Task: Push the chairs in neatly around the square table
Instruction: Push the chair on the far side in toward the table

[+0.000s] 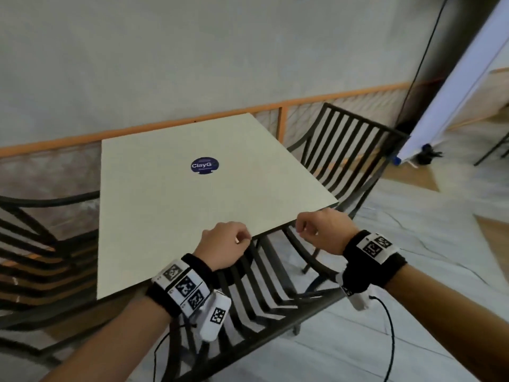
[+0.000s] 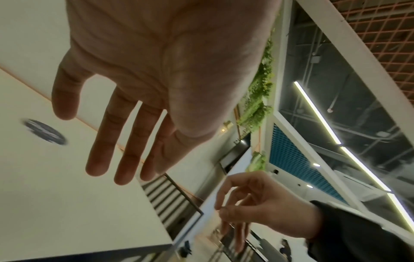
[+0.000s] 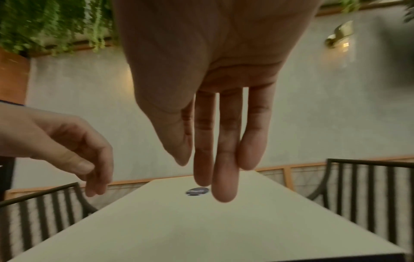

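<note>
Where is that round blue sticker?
In the head view the blue sticker lies flat near the middle of the square table, beyond both hands, between the chairs at the left and right.

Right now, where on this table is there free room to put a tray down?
The table top is bare all around the round blue sticker, out to every edge. It is crowded only at the near edge, where the left hand and right hand hover above the near chair.

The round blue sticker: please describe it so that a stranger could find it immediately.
Find the pale square table ringed by black slatted chairs. Near the middle of its top lies the round blue sticker. It is the only mark on the surface, dark blue with white lettering that looks like "ClayG".
</note>
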A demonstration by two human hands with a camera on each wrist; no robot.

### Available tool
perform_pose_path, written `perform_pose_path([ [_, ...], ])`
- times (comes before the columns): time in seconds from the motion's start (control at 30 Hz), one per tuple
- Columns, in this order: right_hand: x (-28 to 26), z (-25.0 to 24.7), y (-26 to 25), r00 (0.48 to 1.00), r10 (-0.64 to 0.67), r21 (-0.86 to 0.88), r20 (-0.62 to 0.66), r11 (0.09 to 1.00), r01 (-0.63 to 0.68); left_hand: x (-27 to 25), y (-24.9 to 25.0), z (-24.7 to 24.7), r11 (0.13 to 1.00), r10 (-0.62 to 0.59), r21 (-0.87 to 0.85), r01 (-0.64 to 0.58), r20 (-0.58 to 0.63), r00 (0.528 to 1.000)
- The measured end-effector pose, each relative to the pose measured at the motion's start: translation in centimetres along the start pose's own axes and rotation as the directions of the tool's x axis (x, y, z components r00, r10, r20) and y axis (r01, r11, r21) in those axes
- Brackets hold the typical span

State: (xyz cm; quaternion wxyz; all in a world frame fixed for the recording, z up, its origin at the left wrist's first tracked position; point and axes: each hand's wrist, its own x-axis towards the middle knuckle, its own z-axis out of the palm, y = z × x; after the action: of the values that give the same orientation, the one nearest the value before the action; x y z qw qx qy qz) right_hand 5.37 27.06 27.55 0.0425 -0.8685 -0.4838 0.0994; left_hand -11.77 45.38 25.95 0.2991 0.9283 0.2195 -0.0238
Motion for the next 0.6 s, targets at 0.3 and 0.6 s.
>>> perform_pose_path([
  [0.3,4.2,-1.7,23.6,0.963,0.225,-0.18,0.151,0.964,-0.197,15.2,16.9,8.4,0.978,0.201,-0.077,-0.194,0.087,0.976],
  [0.6,13.0,0.1,40.9,0.887,0.343,-0.247,0.308,0.93,-0.274,33.5,23.3,18.5,0.984,0.07,-0.174,-0.027,0.251,0.966],
])
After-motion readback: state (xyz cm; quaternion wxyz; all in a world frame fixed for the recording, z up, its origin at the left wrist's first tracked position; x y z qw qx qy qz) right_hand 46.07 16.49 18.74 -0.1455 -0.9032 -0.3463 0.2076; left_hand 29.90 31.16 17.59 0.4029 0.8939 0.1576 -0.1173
